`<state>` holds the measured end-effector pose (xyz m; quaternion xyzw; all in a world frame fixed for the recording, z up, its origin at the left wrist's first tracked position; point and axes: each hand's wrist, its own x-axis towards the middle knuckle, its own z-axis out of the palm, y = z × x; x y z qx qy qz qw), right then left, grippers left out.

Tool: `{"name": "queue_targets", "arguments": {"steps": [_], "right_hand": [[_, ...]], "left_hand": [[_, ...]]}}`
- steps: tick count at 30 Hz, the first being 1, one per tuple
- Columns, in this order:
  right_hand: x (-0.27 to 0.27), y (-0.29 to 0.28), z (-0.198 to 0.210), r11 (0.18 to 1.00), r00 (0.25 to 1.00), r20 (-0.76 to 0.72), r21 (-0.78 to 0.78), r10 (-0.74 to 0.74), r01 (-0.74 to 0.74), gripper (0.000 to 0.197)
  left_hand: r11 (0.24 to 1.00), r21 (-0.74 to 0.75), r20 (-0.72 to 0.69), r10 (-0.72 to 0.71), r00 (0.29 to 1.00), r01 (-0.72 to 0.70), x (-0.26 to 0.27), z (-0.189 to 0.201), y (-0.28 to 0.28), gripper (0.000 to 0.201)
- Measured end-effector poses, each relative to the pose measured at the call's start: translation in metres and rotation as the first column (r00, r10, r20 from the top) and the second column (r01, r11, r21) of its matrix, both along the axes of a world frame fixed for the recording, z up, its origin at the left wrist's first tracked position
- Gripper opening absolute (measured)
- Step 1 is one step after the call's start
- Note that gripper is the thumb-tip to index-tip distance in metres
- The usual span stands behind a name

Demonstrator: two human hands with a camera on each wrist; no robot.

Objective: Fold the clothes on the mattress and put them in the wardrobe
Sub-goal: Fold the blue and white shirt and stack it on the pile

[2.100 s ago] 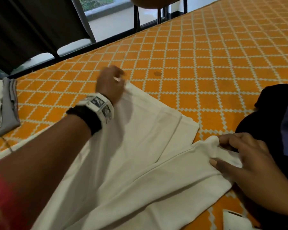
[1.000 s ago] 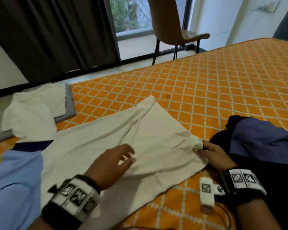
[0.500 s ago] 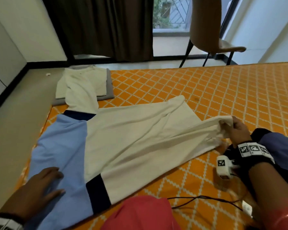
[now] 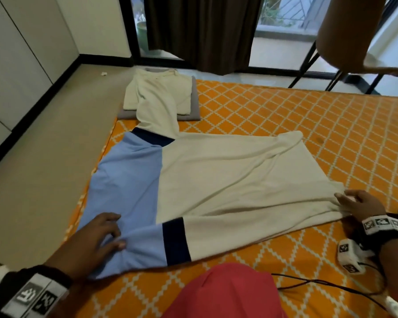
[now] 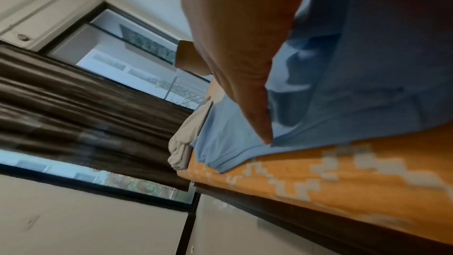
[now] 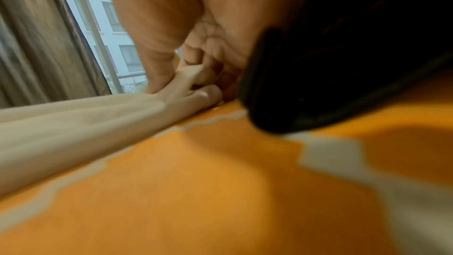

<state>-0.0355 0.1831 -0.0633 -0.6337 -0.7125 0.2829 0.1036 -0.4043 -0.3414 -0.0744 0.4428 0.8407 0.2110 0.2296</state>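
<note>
Cream-blue shirt lengthwise left-right

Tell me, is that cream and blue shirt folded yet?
Not yet. The shirt lies spread on the mattress, sleeves out.

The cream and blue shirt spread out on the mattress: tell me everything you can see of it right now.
The shirt lies spread flat, somewhat wrinkled, on the orange patterned mattress. Its body is cream soft-looking fabric, its shoulder end light blue, with navy bands on both sleeves. The far sleeve trails over a folded stack of clothes at the mattress corner. The left hand presses the blue part near the mattress edge; the right hand pinches the cream hem, as the right wrist view shows.
</note>
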Motion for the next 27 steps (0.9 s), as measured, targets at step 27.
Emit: {"name": "queue_targets", "arguments": {"steps": [27], "right_hand": [[0.002, -0.082, 0.002, 0.983, 0.925, 0.377, 0.18, -0.042, -0.029, 0.045]], "left_hand": [[0.758, -0.618, -0.467, -0.137, 0.874, -0.211, -0.016, 0.04, -0.023, 0.051]]}}
